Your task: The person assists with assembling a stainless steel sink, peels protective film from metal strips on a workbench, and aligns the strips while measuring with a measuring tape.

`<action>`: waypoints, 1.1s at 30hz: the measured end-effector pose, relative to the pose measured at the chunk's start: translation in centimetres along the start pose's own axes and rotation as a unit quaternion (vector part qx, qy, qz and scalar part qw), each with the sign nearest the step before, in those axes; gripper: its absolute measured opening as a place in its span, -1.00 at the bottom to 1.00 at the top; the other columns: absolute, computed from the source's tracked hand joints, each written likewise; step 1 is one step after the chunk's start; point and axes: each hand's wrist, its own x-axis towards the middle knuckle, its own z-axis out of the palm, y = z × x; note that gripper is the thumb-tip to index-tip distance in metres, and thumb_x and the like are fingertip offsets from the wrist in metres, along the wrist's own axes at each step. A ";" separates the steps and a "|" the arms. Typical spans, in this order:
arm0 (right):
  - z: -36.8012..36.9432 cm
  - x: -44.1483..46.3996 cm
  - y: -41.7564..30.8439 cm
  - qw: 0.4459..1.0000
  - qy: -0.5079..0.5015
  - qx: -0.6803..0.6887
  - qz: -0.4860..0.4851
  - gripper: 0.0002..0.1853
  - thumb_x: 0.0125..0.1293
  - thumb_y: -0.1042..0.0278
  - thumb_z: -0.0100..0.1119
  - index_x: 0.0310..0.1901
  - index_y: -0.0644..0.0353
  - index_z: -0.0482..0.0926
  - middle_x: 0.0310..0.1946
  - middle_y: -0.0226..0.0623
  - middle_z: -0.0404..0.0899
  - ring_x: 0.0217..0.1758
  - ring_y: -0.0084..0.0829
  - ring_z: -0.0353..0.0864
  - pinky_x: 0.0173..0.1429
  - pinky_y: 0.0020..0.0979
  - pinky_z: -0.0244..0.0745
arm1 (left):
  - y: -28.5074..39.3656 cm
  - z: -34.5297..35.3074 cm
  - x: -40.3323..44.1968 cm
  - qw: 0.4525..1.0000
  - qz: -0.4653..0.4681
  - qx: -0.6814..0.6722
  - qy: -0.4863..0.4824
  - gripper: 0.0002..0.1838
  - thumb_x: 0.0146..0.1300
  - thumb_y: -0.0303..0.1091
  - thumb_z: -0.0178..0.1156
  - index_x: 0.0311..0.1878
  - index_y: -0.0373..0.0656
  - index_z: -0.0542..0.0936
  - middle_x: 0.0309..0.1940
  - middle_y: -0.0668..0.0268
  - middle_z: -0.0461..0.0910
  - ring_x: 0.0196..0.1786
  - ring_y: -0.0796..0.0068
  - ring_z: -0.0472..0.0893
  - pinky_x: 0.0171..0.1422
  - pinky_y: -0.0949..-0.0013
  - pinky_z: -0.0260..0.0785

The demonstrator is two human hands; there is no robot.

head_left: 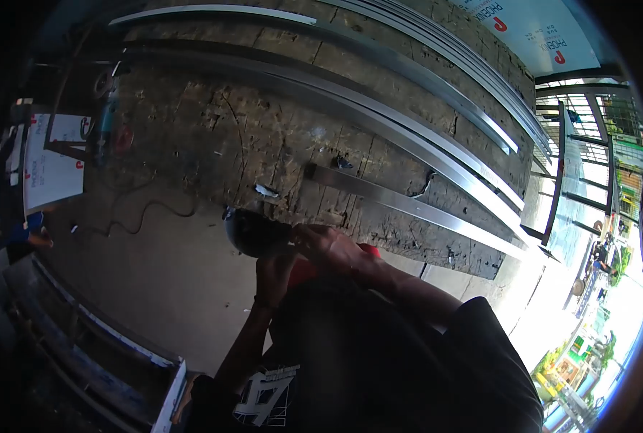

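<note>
Near the bench's front edge, both my hands are together at a dark, rounded, shell-like thing [258, 232] with a greyish outer edge; shadow hides its exact kind. My left hand [275, 273] is closed at its lower side, fingers bent and partly hidden. At its right side, my right hand [326, 244] has its fingers curled in and pressed against it. Something red [303, 273] shows between the hands and my dark shirt. Just beyond the hands, a short flat metal bar [394, 202] lies on the worn wooden bench [184, 123].
Long metal profiles [379, 108] lie across the bench. A teal power tool [107, 119] rests at its left end, and a dark cable [152, 206] curls over the floor. A white printed panel [54, 166] and a person's hand [41, 238] are at far left. A metal frame [563, 173] stands right.
</note>
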 end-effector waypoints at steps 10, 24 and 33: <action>-8.7 -8.0 4.7 0.936 0.205 -0.261 0.114 -0.70 0.27 0.32 0.37 -0.01 0.16 0.58 -0.02 -0.17 0.62 0.08 -0.06 0.60 0.14 -0.14 0.49 | -10.0 -4.7 -0.1 0.982 -0.088 0.144 0.080 -0.73 0.43 -0.22 0.24 -0.20 -0.28 0.67 -0.35 0.04 0.70 -0.24 0.19 0.74 -0.15 0.19 0.48; -20.6 -27.9 16.4 0.890 0.146 -0.388 0.189 -0.48 0.22 0.25 0.46 0.19 0.17 0.54 0.07 -0.10 0.54 0.18 -0.01 0.49 0.24 -0.06 0.41 | -18.1 -6.3 -1.0 0.859 -0.335 0.374 0.099 -0.52 0.31 0.17 0.26 -0.17 -0.10 0.77 -0.15 0.03 0.76 -0.01 -0.10 0.73 0.08 -0.08 0.58; -21.9 -28.1 17.3 0.913 0.103 -0.352 0.176 -0.46 0.13 0.23 0.53 0.12 0.14 0.53 -0.06 -0.15 0.54 0.10 -0.07 0.54 0.15 -0.05 0.40 | -23.5 -2.4 -15.7 0.848 -0.403 0.329 0.103 -0.54 0.32 0.10 0.30 -0.34 -0.17 0.77 -0.31 0.07 0.78 -0.14 0.05 0.77 0.00 0.04 0.57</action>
